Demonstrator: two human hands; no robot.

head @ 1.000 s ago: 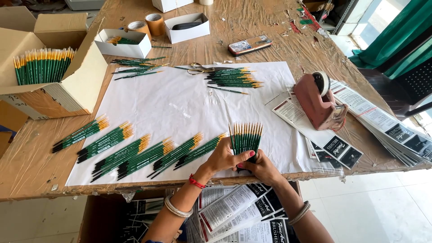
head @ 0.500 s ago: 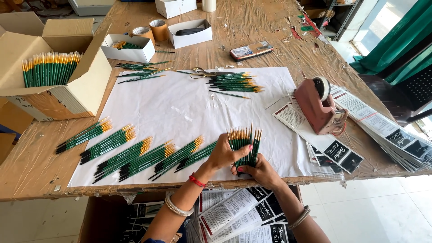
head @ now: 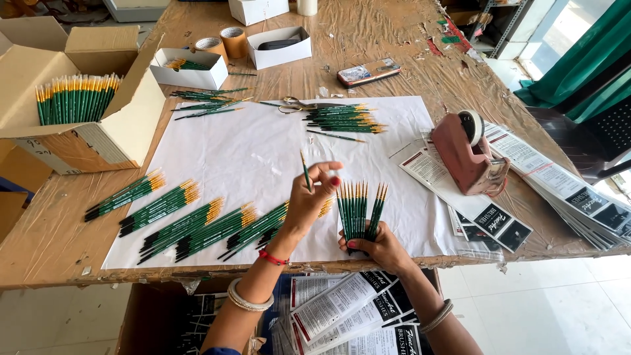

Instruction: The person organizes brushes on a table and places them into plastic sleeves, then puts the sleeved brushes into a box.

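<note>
**Sorting green paintbrushes at the near edge of the bench**

At the near edge, the right hand [head: 381,246] is closed around the lower ends of a fan of brushes [head: 358,209], held upright with bristles pointing away. Just left of it, the left hand [head: 312,197] is raised, thumb and fingertips pinched on a single brush [head: 305,172], the other fingers loosely curled. Left of both hands, bundles of brushes [head: 177,220] lie in a row on the white paper sheet [head: 256,144]. To the right stand a red tape dispenser [head: 468,158] and printed cards [head: 559,187]. Farther off lie scissors [head: 296,103] and a loose pile of brushes [head: 345,118]; at far left, a cardboard box [head: 85,118] holds more.
</note>
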